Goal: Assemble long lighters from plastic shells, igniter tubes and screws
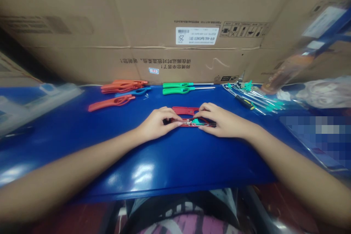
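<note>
In the middle of the table lies an opened red utility lighter shell [185, 124], with a green trigger [195, 121] and thin wires inside it. My left hand [157, 122] is closed at its left end, thumb and fingertips pinched on the shell and the small parts there. Around the right end, my right hand [223, 120] is closed with fingers and thumb gripping the shell; a dark part shows under its fingers. The matching red half shell [184, 110] lies just behind, partly covered by both hands.
Orange lighter casings [122, 86] and a blue casing [134, 92] lie at the back left. Green lighters with metal tubes [178, 90] lie mid-back. Right of them are loose metal rods [261, 98], a black-and-yellow screwdriver [245, 102] and a bottle [287, 71]. A large cardboard box [131, 18] stands behind.
</note>
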Tool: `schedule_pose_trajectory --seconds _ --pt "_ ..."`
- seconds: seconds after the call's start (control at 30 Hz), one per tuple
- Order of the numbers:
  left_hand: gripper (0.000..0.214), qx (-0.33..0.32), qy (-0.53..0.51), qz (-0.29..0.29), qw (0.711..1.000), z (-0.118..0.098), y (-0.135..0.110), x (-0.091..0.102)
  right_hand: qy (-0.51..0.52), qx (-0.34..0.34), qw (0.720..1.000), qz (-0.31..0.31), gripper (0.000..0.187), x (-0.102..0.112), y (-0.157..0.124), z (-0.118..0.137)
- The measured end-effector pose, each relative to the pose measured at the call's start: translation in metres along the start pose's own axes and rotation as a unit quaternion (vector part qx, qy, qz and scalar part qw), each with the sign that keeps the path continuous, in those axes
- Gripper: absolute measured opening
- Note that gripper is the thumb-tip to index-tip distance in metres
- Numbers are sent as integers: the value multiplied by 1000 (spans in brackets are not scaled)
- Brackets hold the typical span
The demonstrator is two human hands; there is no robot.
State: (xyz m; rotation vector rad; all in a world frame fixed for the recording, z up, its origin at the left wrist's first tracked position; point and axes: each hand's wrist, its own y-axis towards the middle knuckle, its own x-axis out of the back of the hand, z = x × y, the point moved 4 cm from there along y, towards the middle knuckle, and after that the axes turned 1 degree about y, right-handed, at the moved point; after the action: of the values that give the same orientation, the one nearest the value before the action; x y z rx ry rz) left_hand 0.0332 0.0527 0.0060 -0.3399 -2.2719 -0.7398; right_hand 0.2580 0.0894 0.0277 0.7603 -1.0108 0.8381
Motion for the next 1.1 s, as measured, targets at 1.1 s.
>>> schedule_pose_trajectory --seconds 1.1 --pt "20 -4 13 0 1000 -5 -3 -2 36 6 995 95 68 1 -6 8"
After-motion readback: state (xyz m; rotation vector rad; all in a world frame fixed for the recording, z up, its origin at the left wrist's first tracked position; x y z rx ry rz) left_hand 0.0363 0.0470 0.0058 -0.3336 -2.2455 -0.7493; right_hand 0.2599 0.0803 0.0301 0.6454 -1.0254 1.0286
